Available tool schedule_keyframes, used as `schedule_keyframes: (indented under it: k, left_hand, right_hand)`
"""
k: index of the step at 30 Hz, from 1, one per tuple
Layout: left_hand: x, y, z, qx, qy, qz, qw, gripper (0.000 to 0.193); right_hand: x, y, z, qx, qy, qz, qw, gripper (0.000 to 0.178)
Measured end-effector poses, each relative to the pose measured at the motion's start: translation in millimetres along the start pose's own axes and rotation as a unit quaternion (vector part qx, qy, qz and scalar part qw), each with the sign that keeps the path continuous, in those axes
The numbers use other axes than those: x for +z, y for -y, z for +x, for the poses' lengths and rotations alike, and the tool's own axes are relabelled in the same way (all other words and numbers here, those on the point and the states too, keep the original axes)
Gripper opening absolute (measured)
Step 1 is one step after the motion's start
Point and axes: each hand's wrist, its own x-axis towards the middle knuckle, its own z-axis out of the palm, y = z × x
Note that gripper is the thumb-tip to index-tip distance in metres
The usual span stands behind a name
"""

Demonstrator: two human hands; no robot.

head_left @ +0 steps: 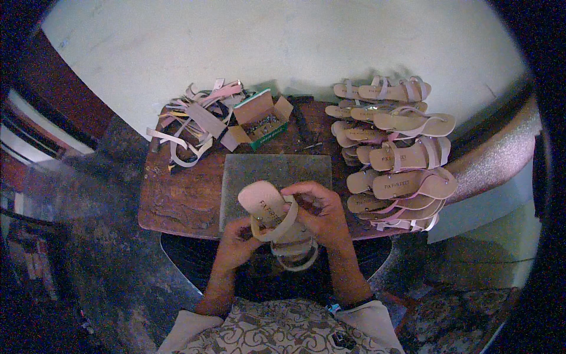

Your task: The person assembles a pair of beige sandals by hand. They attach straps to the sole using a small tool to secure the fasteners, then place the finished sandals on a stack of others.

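Between my hands is a beige sandal, its squared heel end tilted up and away from me and its straps toward me. My left hand grips the sandal's left edge near the strap, fingers partly hidden behind it. With thumb and fingers, my right hand holds the strap on the sandal's right side. Below the sole, looped straps hang over my lap. Under and beyond the sandal lies a flat grey slab on the wooden table.
Stacked beige and pink sandals fill the table's right side. At the back left lies a tangled heap of straps. Beside it, an open cardboard box holds many small metallic pieces. A pale wall rises behind the table.
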Motion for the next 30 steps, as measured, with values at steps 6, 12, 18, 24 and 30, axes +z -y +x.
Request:
schedule_keyframes:
  k: [6,12,18,24,30]
  left_hand:
    - [-21,-46,20,0.115,0.040,-0.092,0.988,0.033]
    - [-8,-72,34,0.133,0.031,0.087,0.987,0.018]
    - [-4,-65,34,0.131,-0.052,0.133,0.981,0.013]
    - [-6,-54,41,0.107,-0.087,0.138,0.981,0.015]
    - [-4,-52,49,0.086,-0.114,0.132,0.981,0.018]
  right_hand:
    - [-2,-3,5,-0.011,0.017,-0.055,0.998,0.024]
    - [1,-6,8,0.033,0.051,-0.018,0.998,0.024]
    - [-1,-22,15,0.050,0.062,-0.001,0.997,0.029]
    - [5,-22,20,-0.062,0.015,-0.150,0.987,0.028]
    - [3,-36,30,-0.097,-0.005,-0.158,0.983,0.027]
